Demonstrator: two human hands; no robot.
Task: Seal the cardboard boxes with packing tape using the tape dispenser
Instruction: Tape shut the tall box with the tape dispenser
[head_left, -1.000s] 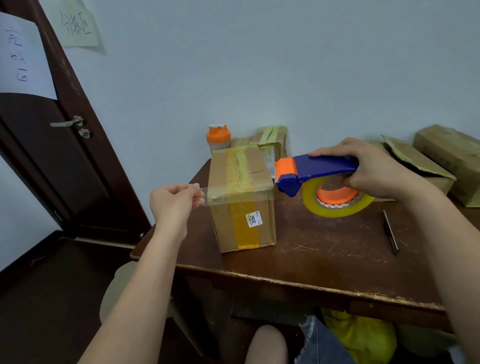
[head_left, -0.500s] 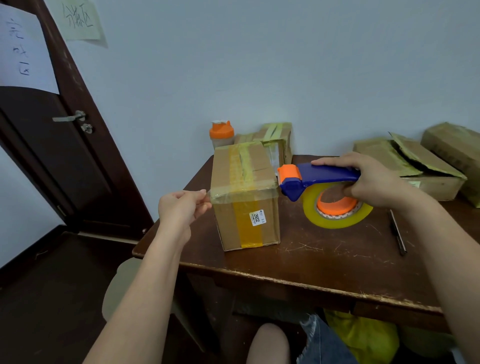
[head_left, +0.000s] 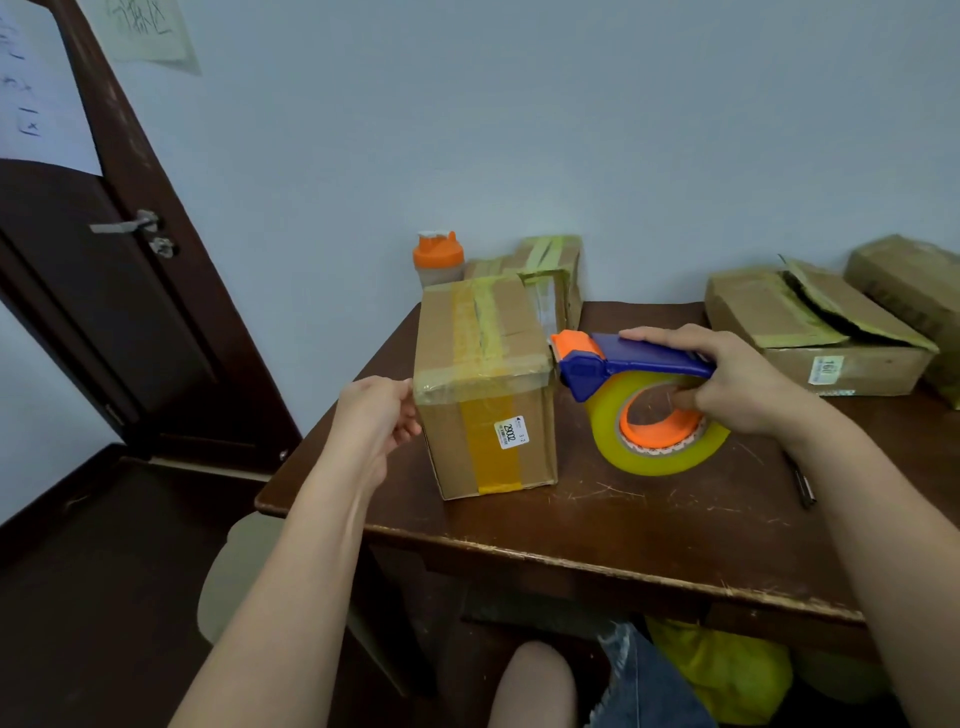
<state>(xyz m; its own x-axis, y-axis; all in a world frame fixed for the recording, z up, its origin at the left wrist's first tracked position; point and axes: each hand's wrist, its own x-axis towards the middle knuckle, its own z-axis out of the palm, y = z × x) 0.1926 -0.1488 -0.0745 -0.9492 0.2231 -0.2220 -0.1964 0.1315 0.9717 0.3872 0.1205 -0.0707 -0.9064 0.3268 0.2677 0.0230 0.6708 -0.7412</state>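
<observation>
Up close: scratched dark table (head_left: 649, 525), pale wall, brown door; left hand (head_left: 376, 421) pinches tape end at box (head_left: 485, 384); right hand (head_left: 727, 379) grips dispenser (head_left: 639, 364).

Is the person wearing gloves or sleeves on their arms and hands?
No. The left hand and right hand are bare, with no gloves, rings or watch showing. Both forearms are bare too; no sleeves reach into view.

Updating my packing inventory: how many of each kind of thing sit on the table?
Cardboard boxes: 4
Tape dispensers: 1
Orange-lidded bottles: 1
Pens: 1
Total: 7
</observation>
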